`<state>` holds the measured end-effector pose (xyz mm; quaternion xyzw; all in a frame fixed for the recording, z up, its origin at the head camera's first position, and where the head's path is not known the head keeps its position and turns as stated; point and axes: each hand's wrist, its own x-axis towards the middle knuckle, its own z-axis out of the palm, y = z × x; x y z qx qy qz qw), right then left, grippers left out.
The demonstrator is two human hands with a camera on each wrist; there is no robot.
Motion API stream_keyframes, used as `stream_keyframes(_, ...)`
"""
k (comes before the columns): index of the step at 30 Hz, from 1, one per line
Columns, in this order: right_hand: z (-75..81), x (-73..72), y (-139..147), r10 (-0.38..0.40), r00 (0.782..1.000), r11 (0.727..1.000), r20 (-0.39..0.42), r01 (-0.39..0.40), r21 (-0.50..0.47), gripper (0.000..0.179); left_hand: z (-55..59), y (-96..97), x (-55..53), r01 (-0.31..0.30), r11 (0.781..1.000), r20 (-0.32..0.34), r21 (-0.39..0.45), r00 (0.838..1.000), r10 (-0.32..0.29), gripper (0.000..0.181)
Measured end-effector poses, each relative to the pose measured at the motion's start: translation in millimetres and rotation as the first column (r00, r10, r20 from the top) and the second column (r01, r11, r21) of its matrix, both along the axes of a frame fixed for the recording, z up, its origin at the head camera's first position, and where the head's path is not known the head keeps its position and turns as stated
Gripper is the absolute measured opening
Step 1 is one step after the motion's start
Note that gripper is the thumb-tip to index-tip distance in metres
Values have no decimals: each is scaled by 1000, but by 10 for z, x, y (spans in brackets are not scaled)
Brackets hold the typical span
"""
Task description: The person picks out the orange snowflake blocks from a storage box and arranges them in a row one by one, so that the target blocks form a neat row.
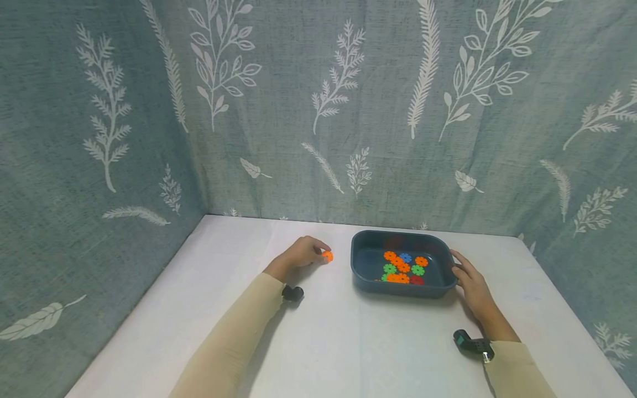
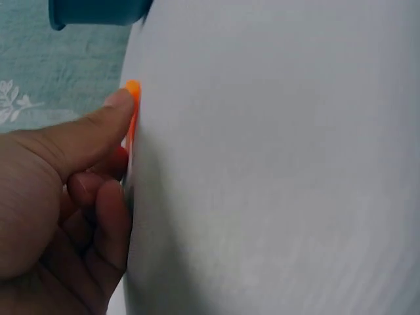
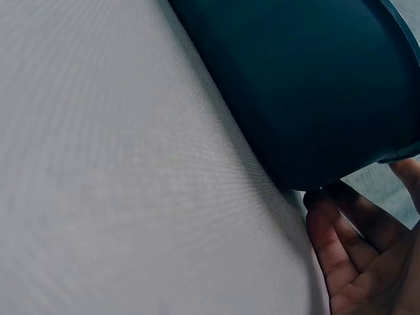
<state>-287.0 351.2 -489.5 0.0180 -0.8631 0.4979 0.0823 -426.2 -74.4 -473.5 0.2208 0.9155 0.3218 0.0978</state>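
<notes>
My left hand [image 1: 304,253] pinches an orange notched plastic disc [image 1: 327,256] between thumb and fingers, low over the white table, left of the blue-grey tray. In the left wrist view, this disc [image 2: 134,95] shows edge-on at the thumb tip, with the other fingers curled beneath. The tray [image 1: 403,288] holds several flower-shaped discs in orange, green, blue and red, gathered around its middle and near wall. At the tray's right end, my right hand [image 1: 473,284] holds its side. The right wrist view has fingertips [image 3: 318,203] against the lower corner of the tray [image 3: 295,85].
A white cloth covers the table [image 1: 318,342]. Leaf-patterned green-grey curtains [image 1: 278,166] enclose it at the back and both sides. The tray stands near the table's back edge. Each wrist wears a small black camera [image 1: 292,293].
</notes>
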Motion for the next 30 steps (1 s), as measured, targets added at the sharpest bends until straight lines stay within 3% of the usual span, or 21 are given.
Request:
stream_keyframes(7,-4,8,2,-12,1000,1000,-3,12,-4,58,-41,2,20,7,1000,-27,13,1000,-7,29)
stream_keyframes(15,-2,1,-22,-12,1000,1000,4,12,-4,58,-44,-26,42,-27,999,-16,35,999,28,27)
stream_keyframes(23,1,-8,-22,-8,1000,1000,8,8,1,58,-18,-43,33,-45,990,-50,131,997,52,29)
stream_keyframes(30,-31,-9,2,-7,1000,1000,-13,7,14,58,142,84,43,-2,982,-87,187,996,19,35)
